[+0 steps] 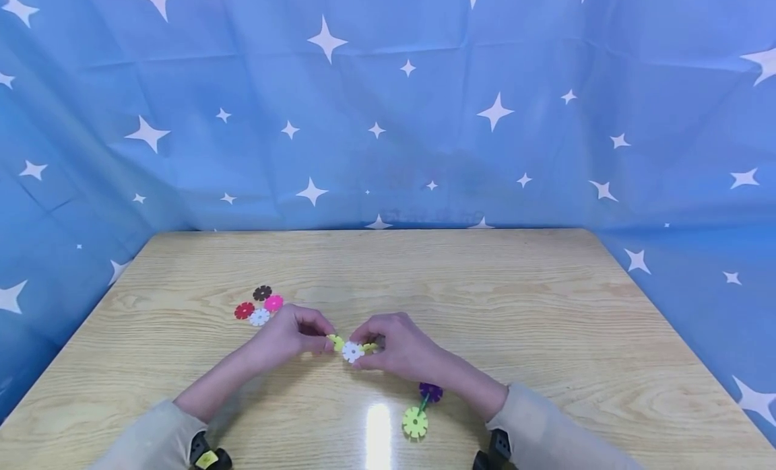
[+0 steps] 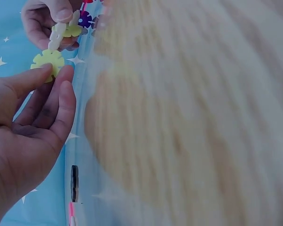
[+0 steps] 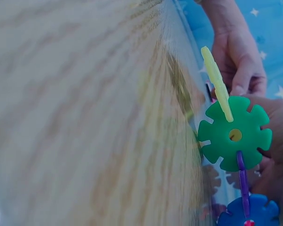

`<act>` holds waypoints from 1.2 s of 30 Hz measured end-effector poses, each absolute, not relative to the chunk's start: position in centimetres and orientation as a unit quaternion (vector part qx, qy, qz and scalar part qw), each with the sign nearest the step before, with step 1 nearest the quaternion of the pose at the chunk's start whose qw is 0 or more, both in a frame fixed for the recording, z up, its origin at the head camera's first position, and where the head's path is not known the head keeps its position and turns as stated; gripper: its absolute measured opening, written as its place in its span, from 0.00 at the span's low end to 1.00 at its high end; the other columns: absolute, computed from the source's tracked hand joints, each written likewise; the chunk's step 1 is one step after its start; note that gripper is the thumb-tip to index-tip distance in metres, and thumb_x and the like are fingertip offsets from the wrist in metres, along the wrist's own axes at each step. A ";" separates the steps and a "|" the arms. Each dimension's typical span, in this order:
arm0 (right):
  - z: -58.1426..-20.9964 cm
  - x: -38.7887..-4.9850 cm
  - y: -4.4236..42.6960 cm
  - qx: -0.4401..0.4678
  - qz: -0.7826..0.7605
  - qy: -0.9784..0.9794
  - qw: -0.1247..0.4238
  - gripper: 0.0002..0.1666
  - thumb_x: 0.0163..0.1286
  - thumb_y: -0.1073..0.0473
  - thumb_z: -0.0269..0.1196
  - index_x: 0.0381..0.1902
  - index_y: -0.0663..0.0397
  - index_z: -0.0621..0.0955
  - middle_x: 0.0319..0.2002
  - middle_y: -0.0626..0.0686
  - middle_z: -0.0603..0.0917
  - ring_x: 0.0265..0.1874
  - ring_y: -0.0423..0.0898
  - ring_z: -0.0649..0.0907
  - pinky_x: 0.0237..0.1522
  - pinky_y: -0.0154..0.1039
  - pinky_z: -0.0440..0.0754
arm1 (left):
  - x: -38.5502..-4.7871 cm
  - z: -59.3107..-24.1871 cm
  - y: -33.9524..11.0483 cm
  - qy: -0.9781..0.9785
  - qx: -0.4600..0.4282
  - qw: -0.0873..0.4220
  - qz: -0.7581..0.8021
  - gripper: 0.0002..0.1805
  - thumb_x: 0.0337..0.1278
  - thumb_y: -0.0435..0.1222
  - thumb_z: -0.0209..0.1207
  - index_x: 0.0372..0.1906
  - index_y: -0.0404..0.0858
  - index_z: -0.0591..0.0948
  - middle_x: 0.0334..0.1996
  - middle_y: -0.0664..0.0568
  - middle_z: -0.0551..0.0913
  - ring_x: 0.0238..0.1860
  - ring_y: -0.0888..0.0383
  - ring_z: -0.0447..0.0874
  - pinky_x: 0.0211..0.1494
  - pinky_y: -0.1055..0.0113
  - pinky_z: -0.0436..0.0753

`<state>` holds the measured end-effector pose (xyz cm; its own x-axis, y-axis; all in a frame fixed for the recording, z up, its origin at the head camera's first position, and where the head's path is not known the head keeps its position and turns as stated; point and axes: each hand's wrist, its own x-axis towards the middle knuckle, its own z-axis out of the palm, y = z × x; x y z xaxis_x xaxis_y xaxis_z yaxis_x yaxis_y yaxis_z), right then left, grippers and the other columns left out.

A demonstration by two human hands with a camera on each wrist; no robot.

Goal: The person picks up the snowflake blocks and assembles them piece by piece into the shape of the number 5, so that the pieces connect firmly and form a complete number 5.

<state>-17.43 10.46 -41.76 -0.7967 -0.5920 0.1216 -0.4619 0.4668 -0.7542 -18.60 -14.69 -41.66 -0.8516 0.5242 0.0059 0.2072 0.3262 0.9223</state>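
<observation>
Both hands meet over the middle of the table on small notched plastic discs. My left hand (image 1: 287, 337) pinches a yellow disc (image 2: 50, 60) between thumb and fingers. My right hand (image 1: 400, 349) holds a white disc (image 1: 353, 352) with another yellow disc (image 2: 72, 31) beside it. The white disc meets the left hand's yellow disc; whether their slots are engaged I cannot tell. Under the right wrist sits a joined chain with a yellow-green disc (image 1: 415, 423), a green disc (image 3: 234, 134), a purple disc (image 1: 431, 392) and a blue disc (image 3: 249, 212); the forearm may hide part of it.
Left of the left hand, loose discs lie close together: black (image 1: 263, 293), red (image 1: 244, 310), pink (image 1: 274, 303) and white (image 1: 259, 317). The wooden table (image 1: 515, 288) ends at a blue star-patterned cloth (image 1: 388, 106) behind and at the sides.
</observation>
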 end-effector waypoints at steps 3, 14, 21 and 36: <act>-41.8 -17.4 10.4 -0.310 -0.415 0.852 0.078 0.17 0.57 0.58 0.79 0.45 0.53 0.89 0.37 0.42 0.88 0.36 0.36 0.83 0.39 0.33 0.82 | -18.6 -41.7 -14.8 0.798 0.225 0.152 0.538 0.05 0.57 0.28 0.70 0.38 0.31 0.87 0.31 0.46 0.87 0.31 0.54 0.85 0.34 0.67 0.84; -41.4 -17.5 10.3 -0.330 -0.408 0.846 0.094 0.18 0.59 0.58 0.78 0.47 0.52 0.89 0.41 0.41 0.88 0.39 0.34 0.83 0.42 0.32 0.83 | -18.5 -41.7 -14.8 0.779 0.233 0.172 0.557 0.04 0.57 0.27 0.69 0.37 0.31 0.88 0.32 0.43 0.88 0.32 0.51 0.87 0.37 0.65 0.85; -41.1 -17.8 10.2 -0.350 -0.409 0.838 0.093 0.17 0.60 0.58 0.78 0.47 0.54 0.89 0.41 0.44 0.89 0.39 0.35 0.83 0.41 0.32 0.83 | -19.4 -41.1 -15.1 0.787 0.262 0.172 0.531 0.02 0.56 0.29 0.71 0.34 0.35 0.90 0.32 0.47 0.89 0.34 0.54 0.86 0.36 0.67 0.83; -41.2 -17.9 10.3 -0.354 -0.424 0.824 0.122 0.19 0.60 0.56 0.77 0.48 0.54 0.89 0.42 0.42 0.88 0.41 0.35 0.83 0.44 0.32 0.84 | -19.4 -40.3 -14.6 0.795 0.281 0.185 0.505 0.03 0.55 0.28 0.71 0.31 0.39 0.90 0.29 0.50 0.89 0.28 0.59 0.80 0.30 0.71 0.77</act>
